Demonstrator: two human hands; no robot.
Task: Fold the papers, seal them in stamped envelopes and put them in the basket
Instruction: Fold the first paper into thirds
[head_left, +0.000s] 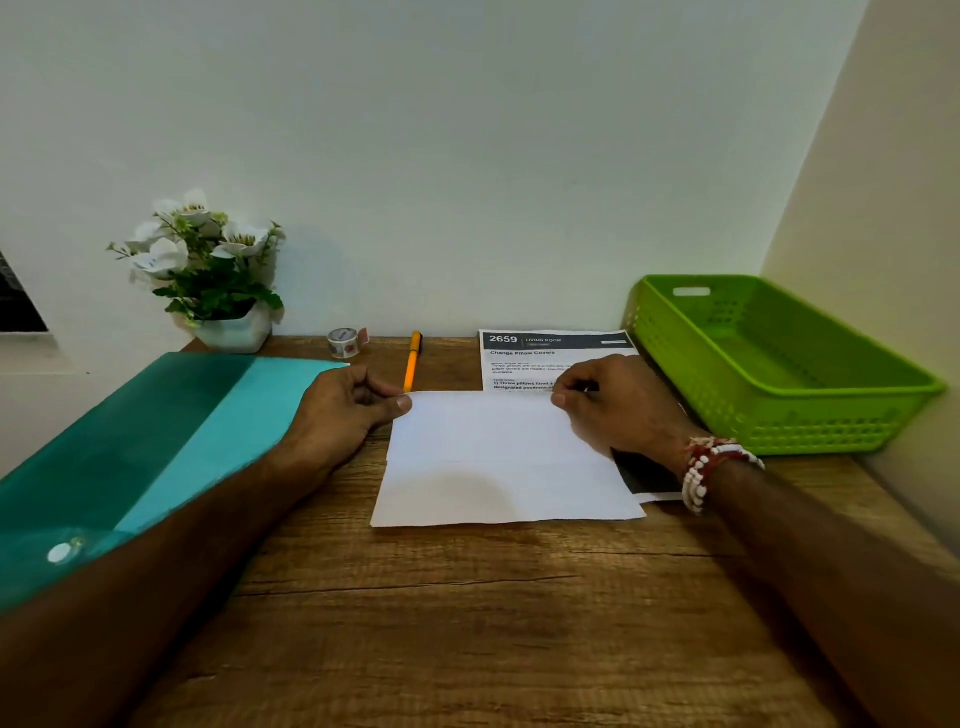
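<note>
Pinching the white paper (498, 462), left hand (348, 410) and right hand (618, 405) grip its far edge.

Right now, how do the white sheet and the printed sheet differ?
The white sheet shows a blank face; the printed sheet shows a dark header and text. The left hand and right hand hold the white sheet's far edge; the printed sheet lies partly covered behind. Both rest on the wooden desk.

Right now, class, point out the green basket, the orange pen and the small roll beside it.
green basket (779, 432): head view, its near perforated wall.
orange pen (411, 364): head view, middle of the barrel.
small roll (343, 344): head view, its printed outer side.
</note>
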